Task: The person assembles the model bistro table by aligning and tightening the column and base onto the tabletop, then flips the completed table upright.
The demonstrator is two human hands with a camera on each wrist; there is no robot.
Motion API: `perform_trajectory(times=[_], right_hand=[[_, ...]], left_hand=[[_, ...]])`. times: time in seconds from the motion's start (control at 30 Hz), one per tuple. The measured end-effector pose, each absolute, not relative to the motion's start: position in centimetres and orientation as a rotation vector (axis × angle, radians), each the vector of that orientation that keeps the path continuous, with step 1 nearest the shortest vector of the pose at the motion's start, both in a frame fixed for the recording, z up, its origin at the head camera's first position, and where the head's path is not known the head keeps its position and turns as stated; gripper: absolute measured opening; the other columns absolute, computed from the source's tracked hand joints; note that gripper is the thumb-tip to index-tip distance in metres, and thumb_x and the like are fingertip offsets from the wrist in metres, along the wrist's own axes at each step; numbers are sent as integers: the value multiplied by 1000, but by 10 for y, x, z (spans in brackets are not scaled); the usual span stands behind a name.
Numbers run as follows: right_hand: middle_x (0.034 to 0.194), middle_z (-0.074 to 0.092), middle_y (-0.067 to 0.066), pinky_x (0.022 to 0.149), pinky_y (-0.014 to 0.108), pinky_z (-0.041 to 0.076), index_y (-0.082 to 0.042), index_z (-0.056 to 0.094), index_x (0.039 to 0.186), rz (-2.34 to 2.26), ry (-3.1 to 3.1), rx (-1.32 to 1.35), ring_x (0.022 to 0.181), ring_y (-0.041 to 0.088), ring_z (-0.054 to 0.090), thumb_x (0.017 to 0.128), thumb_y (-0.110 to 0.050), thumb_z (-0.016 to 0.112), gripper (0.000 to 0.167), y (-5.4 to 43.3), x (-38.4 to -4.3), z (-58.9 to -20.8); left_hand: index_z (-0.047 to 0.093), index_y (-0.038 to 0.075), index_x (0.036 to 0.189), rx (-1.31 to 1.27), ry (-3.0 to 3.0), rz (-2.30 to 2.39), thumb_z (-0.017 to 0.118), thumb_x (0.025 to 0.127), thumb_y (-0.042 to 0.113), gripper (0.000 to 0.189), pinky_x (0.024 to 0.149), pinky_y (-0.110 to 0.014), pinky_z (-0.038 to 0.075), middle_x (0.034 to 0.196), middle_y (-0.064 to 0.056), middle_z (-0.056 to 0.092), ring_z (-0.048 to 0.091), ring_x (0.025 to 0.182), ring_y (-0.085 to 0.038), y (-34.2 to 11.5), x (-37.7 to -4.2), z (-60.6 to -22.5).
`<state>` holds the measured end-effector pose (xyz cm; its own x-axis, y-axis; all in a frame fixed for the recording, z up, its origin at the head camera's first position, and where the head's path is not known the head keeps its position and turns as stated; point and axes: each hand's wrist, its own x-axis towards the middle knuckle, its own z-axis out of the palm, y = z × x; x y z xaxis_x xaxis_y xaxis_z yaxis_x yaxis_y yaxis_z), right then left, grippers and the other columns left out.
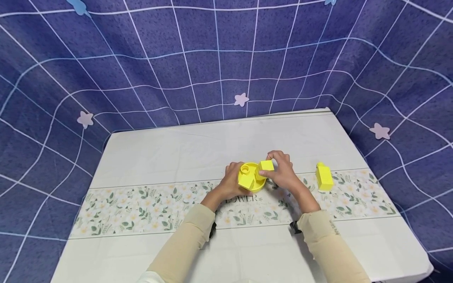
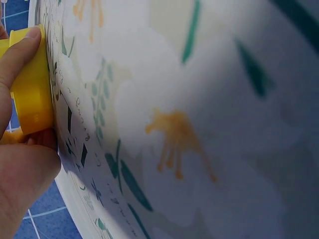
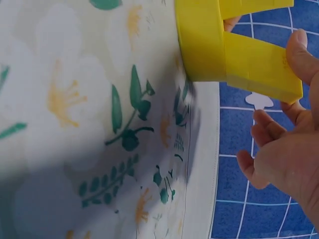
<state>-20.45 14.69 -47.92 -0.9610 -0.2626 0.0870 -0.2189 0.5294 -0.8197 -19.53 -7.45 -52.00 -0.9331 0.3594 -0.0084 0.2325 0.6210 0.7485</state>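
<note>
A round yellow tray (image 1: 253, 167) with a low wall sits mid-table, and my left hand (image 1: 231, 182) grips its left side. In the left wrist view, the thumb lies on the rim of the yellow tray (image 2: 34, 84). My right hand (image 1: 283, 173) pinches a square-bodied yellow block (image 1: 267, 165) between thumb and fingers. From the right wrist view, that yellow block (image 3: 264, 65) stands up from the tray, its lower end at the rim. Beside it in the tray is another yellow piece (image 1: 245, 182) with a round ring-like neck.
A yellow bottle-shaped block (image 1: 324, 177) lies to the right of my right hand on the table. The white tablecloth (image 1: 170, 153) has a flower-printed band across it. Blue grid-patterned curtains (image 1: 198, 51) surround the back and sides.
</note>
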Motion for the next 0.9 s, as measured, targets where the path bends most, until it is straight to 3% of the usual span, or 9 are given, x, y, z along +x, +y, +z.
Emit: perform_trajectory(times=[0.53, 0.73, 0.9], right_hand=[[135, 42, 9, 105, 57, 12, -13, 50, 107, -1448, 2752, -318, 124, 31, 27, 85, -30, 75, 37, 142, -196, -481], [138, 39, 12, 102, 58, 12, -9, 54, 119, -1496, 2733, -390, 124, 32, 26, 91, -28, 68, 37, 149, -195, -476], [136, 40, 13, 103, 61, 10, -6, 55, 117, -1578, 2737, -346, 125, 33, 25, 96, -29, 59, 31, 160, -196, -471]], left_hand=[[41, 19, 139, 490, 2690, 1197, 94, 57, 28, 98, 96, -38, 34, 126, 0, 43, 31, 110, -17, -74, -195, -521], [40, 19, 141, 501, 2678, 1197, 94, 58, 28, 99, 98, -39, 34, 127, -1, 42, 31, 112, -18, -74, -195, -521], [39, 20, 144, 526, 2648, 1193, 93, 61, 26, 100, 101, -39, 33, 131, -1, 40, 29, 116, -17, -77, -195, -519]])
